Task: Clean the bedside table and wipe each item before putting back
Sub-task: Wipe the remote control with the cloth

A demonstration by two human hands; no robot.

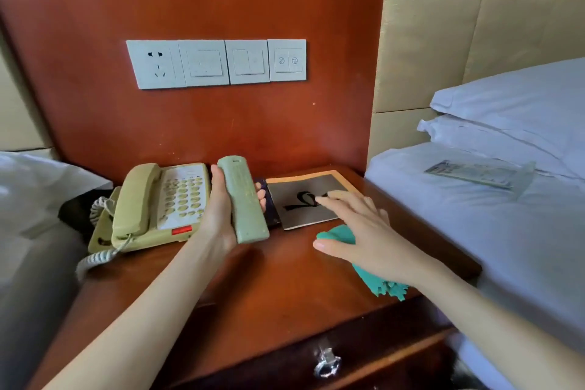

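Note:
My left hand [221, 215] grips a pale green remote control [242, 199] and holds it upright above the wooden bedside table [253, 288]. My right hand [364, 228] lies flat, fingers spread, on a teal cloth [380, 283] pressed to the tabletop at the right. Just beyond those fingers lies a grey booklet [304, 199] with an orange border and a black brush mark. A dark thin item [269, 209] sits between booklet and remote, mostly hidden. A beige corded telephone [155, 206] stands at the table's back left.
A red-brown wall panel carries a socket and switches [218, 63]. A bed with white pillows [512, 123] and a clear-wrapped card [474, 174] lies to the right. Another white bed [38, 187] is at left. The table drawer has a metal handle [326, 362].

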